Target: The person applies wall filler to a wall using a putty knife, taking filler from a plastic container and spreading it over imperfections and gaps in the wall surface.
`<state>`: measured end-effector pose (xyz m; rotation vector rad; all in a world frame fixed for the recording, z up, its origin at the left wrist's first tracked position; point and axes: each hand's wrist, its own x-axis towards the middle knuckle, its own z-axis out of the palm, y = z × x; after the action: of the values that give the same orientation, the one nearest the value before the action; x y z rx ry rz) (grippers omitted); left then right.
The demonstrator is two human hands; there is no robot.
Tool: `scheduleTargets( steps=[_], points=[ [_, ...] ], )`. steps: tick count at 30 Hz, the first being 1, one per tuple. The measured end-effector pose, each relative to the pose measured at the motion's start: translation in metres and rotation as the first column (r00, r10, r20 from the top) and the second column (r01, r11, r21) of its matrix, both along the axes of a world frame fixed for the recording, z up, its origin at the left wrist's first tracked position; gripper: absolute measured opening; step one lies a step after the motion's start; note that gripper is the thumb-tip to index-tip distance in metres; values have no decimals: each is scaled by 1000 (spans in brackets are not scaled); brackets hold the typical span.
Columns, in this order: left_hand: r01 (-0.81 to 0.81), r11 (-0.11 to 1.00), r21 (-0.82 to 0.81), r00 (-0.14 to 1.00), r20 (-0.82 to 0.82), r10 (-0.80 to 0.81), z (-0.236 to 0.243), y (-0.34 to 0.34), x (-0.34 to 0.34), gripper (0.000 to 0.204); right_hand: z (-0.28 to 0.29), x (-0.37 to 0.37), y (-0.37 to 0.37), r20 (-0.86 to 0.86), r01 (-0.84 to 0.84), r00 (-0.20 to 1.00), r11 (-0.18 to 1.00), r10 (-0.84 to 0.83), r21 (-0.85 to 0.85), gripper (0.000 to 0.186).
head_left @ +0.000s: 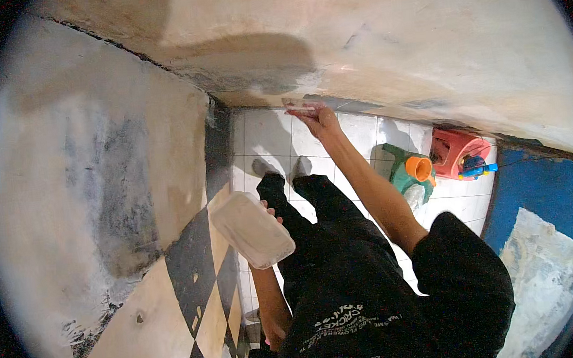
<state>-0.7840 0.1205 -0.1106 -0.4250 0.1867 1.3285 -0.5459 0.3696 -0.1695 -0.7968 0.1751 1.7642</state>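
My left hand [271,210] is closed around the side of a whitish rectangular plastic tub [253,230]. Only its fingertips show past the tub's edge; pale smears cover the tub. Stretched forward, my right hand [321,121] is at the foot of the beige plastered wall [383,43], close to the corner. Its fingers grip a thin, pale flat piece [304,104] held against or very near the wall; its exact kind is too small to tell. A lighter damp-looking patch and my shadow lie on the plaster just above that hand.
On the white tiled floor [266,130], right of my legs, are a green plastic item [399,170] with an orange cup [419,168] and a red plastic stool [449,153] holding a blue-and-yellow tool [478,171]. A blue panel [536,189] stands at right. Diamond-patterned wall [190,281] rises close at left.
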Motion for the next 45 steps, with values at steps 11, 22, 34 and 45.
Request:
scheduleTargets(
  steps=[11, 22, 34, 45],
  points=[
    [-70, 997, 30, 992, -102, 73, 23, 9, 5, 68, 86, 6, -11, 171, 247, 946, 955, -274, 164, 38],
    [-47, 999, -11, 994, -99, 46, 30, 10, 6, 70, 28, 51, 28, -45, 242, 969, 970, -241, 27, 41],
    [-49, 999, 5, 993, -108, 50, 38, 16, 10, 72, -15, 48, 20, 436, -77, 896, 937, -84, 339, 39],
    [-51, 999, -3, 995, -88, 50, 40, 14, 16, 71, -6, 39, 25, -14, 207, 978, 976, -206, 72, 40]
  ],
)
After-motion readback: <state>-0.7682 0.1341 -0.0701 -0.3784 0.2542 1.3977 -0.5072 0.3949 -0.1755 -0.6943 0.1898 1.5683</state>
